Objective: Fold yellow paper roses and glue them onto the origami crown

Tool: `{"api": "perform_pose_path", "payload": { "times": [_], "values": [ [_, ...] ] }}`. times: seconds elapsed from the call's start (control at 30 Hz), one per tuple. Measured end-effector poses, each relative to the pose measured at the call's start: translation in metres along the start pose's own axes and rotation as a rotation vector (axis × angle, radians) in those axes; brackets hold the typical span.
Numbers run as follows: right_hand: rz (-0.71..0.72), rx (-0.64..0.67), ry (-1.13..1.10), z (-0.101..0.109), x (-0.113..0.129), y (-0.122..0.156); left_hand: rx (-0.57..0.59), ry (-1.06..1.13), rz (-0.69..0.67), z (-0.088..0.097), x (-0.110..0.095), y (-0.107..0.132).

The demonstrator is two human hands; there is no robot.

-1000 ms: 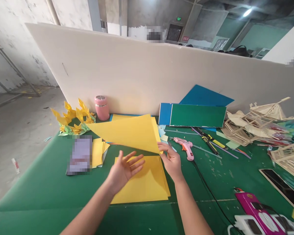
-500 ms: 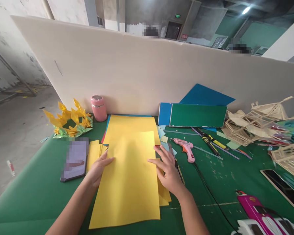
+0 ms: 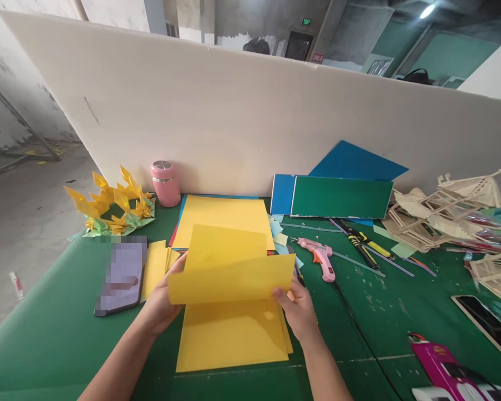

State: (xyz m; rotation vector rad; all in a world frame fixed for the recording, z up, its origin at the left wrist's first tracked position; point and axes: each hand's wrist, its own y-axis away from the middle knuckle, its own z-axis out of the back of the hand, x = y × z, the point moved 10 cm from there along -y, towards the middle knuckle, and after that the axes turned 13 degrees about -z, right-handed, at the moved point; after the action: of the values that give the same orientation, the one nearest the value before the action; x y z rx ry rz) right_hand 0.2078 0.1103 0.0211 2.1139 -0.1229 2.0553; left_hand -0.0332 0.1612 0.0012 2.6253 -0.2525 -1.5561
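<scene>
A yellow paper sheet (image 3: 229,278) is lifted and curled over in front of me, its near edge raised off the green table (image 3: 58,340). My left hand (image 3: 161,303) grips its left edge. My right hand (image 3: 298,306) pinches its right edge. Under it lie more yellow sheets (image 3: 234,337), and a further yellow stack (image 3: 223,214) lies just behind.
Left of the sheets are a phone (image 3: 123,273), small yellow folded pieces (image 3: 156,264), yellow paper flowers (image 3: 112,203) and a pink jar (image 3: 165,182). A pink glue gun (image 3: 321,257), tools, blue and green boards (image 3: 338,195) and stick models (image 3: 446,214) lie right. A white partition (image 3: 234,111) backs the table.
The yellow sheet went from held up by one corner, to lying flat under both hands, to being lifted and curled over by both hands now.
</scene>
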Motion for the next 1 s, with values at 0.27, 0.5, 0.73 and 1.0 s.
{"api": "perform_pose_path", "payload": {
  "times": [0.27, 0.5, 0.73, 1.0],
  "values": [
    [-0.134, -0.172, -0.103, 0.009, -0.007, -0.008, 0.108, 0.041, 0.092, -0.01, 0.014, 0.007],
    [-0.181, -0.022, 0.06, -0.003, 0.0, -0.013, 0.143, -0.081, 0.141, 0.0, 0.001, 0.001],
    [-0.021, 0.029, 0.387, -0.013, 0.029, -0.009, 0.415, -0.875, -0.002, -0.031, -0.042, 0.0],
    [-0.065, -0.047, -0.016, -0.003, 0.026, -0.02, 0.428, -0.877, 0.063, -0.055, -0.017, 0.015]
  ]
}}
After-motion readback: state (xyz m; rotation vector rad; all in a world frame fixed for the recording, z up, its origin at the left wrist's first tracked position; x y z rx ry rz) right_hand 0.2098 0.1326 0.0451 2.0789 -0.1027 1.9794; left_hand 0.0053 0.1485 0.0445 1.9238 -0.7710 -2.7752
